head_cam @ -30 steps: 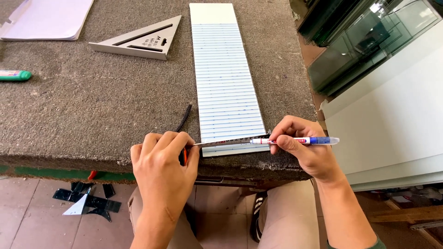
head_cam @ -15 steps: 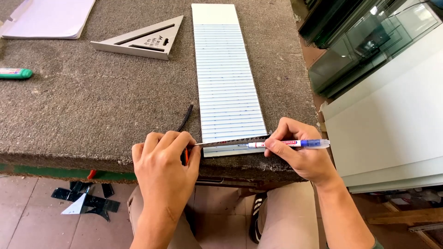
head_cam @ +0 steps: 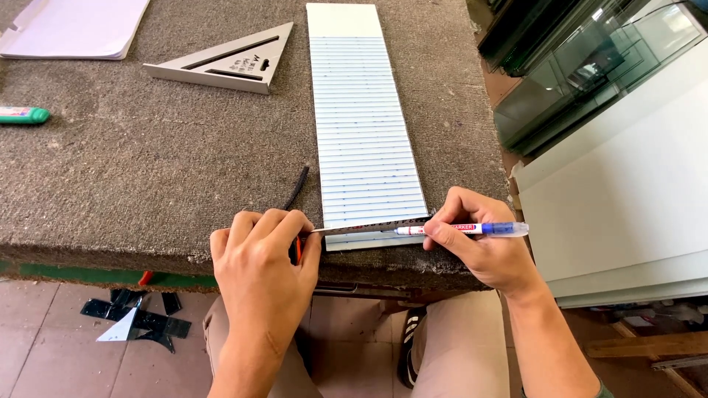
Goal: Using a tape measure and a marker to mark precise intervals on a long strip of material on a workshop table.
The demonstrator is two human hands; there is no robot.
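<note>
Tape measure case hidden under left hand [head_cam: 264, 269], notebook [head_cam: 74, 29] cropped top-left

One head camera looks steeply down, close over the workbench [head_cam: 147, 177].

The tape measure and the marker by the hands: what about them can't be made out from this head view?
- Tape measure case: hidden under the left hand.
- Marker middle: covered by the right hand's fingers.
- Markings on the tape: too small.
- Notebook: cut off by the top edge.
- Green pen: cut off by the left edge.
</note>
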